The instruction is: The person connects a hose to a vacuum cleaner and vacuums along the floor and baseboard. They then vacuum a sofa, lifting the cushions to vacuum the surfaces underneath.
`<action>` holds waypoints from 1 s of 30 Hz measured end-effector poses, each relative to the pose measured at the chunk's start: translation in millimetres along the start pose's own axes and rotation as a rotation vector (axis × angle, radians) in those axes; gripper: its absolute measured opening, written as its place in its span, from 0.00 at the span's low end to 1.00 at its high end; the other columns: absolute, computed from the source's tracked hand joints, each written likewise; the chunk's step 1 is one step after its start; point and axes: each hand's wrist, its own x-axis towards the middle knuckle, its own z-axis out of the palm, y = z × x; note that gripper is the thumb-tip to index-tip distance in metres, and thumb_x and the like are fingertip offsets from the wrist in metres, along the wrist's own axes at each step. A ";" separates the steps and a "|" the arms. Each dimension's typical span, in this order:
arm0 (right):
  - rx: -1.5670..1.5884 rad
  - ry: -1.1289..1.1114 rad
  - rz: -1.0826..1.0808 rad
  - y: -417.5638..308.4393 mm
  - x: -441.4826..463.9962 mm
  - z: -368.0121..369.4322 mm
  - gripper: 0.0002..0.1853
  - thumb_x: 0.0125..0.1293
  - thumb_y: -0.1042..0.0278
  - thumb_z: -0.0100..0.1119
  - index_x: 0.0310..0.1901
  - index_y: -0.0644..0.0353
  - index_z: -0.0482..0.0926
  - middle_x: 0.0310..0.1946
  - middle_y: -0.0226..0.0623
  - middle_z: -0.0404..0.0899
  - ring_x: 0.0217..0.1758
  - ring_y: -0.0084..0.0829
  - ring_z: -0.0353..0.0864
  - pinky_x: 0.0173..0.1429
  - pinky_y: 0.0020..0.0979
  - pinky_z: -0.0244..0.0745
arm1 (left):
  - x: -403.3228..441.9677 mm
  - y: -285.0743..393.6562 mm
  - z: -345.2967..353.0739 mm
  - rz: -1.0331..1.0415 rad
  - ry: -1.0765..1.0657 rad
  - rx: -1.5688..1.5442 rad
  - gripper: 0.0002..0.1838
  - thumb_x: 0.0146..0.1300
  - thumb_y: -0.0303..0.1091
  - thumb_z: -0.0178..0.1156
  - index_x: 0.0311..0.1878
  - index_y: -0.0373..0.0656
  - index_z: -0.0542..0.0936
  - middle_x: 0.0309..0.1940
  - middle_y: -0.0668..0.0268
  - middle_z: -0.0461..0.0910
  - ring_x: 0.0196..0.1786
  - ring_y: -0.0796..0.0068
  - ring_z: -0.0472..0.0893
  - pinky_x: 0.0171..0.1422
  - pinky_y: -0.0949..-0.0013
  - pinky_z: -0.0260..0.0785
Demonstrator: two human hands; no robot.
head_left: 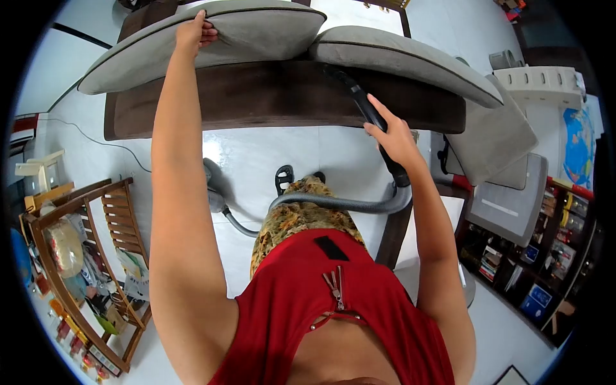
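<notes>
My left hand (196, 33) grips the upper edge of a large grey cushion (263, 32), which is tilted up from a dark brown sofa base (256, 96). My right hand (393, 136) is closed round the black handle of a vacuum cleaner wand (367, 109). The wand's far end lies on the dark base, by the gap between the first cushion and a second grey cushion (398, 54). From the handle a grey hose (333, 203) curves across in front of my legs toward the vacuum body (216, 200) on the floor at left.
At left stand a wooden rack (122, 218) full of items and a cable (122, 142) on the floor. To the right are loose grey cushions (494, 138), a white drawer unit (539, 80) and dark shelves (513, 266). My feet in black sandals (284, 178) stand before the sofa.
</notes>
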 end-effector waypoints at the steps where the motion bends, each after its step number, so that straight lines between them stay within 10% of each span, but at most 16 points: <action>1: 0.010 0.005 0.018 -0.6 -6.2 -1.9 0.35 0.63 0.57 0.63 0.73 0.37 0.66 0.26 0.47 0.80 0.29 0.45 0.83 0.39 0.39 0.74 | 2.9 -1.5 -0.8 -0.018 0.010 -0.003 0.25 0.71 0.56 0.55 0.38 0.39 0.79 0.30 0.59 0.85 0.33 0.64 0.86 0.39 0.63 0.77; 30: 0.103 -0.137 -0.091 -49.6 -20.7 44.4 0.36 0.64 0.53 0.61 0.74 0.33 0.62 0.28 0.51 0.81 0.32 0.50 0.82 0.42 0.44 0.74 | 21.1 -0.1 -8.7 -0.058 0.074 0.056 0.24 0.69 0.56 0.58 0.33 0.41 0.77 0.26 0.62 0.83 0.30 0.64 0.85 0.36 0.64 0.77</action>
